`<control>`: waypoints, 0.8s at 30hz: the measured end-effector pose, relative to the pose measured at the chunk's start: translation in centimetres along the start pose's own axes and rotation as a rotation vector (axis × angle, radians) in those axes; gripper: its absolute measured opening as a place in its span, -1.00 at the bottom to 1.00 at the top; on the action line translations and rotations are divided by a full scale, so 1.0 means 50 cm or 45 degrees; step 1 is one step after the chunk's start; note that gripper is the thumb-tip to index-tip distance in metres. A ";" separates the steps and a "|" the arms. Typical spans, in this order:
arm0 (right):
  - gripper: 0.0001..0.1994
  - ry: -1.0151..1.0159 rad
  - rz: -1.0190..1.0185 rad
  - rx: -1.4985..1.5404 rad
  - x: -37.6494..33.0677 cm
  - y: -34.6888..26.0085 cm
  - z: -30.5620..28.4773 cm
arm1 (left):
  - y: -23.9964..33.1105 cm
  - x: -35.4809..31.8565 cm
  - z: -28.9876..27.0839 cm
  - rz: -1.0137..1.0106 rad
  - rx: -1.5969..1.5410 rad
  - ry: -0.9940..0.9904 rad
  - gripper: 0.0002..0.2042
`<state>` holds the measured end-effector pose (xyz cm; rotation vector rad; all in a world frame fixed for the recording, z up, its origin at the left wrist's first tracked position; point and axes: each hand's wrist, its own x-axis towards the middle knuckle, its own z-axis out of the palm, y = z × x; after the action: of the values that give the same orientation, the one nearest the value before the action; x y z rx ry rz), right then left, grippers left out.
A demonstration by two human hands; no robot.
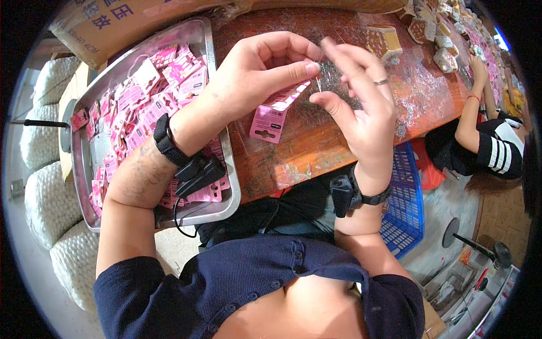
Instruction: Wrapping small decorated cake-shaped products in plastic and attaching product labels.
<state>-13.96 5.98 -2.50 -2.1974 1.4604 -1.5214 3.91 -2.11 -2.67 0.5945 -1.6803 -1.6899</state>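
Observation:
My left hand (268,65) is closed in a pinch over the table, thumb against the curled fingers. A thin pale sliver (319,83) shows at its thumb tip, too fine to name. Below the same hand are pink printed cards (267,123) with hanging slots; whether the hand grips them or they lie on the table is unclear. My right hand (367,96), with a ring, is open beside it, thumb and fingers apart and the forefinger close to the left fingertips. At the left, a metal tray (232,192) holds many loose pink cards (161,107).
The red-brown wooden table (316,152) has clear film scraps on it. Small brown-and-white items (385,40) lie farther back. A cardboard box (130,25) stands behind the tray, and a blue plastic basket (403,209) sits below the table's right edge. Another person's arm (474,107) reaches in at the right.

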 end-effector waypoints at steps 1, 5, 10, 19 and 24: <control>-0.53 0.000 0.000 0.000 -0.001 0.004 -0.003 | 0.001 0.000 0.000 0.000 0.000 0.000 -0.81; -0.65 0.004 0.032 0.080 -0.004 0.010 -0.005 | 0.003 0.000 -0.001 -0.031 0.175 -0.072 -0.83; -0.89 0.128 0.156 0.240 -0.011 0.016 0.005 | 0.002 -0.001 0.004 0.060 0.271 -0.191 -0.84; -0.87 0.255 -0.144 -0.047 -0.007 0.008 0.019 | 0.005 0.001 -0.005 -0.076 0.006 -0.256 -0.84; -0.81 0.236 -0.390 -0.138 -0.007 0.016 0.011 | -0.002 0.009 -0.014 -0.143 -0.151 -0.419 -0.86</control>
<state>-14.06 5.56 -3.46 -2.4981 1.3280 -1.8230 4.10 -2.93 -2.77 0.3748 -1.7800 -2.0416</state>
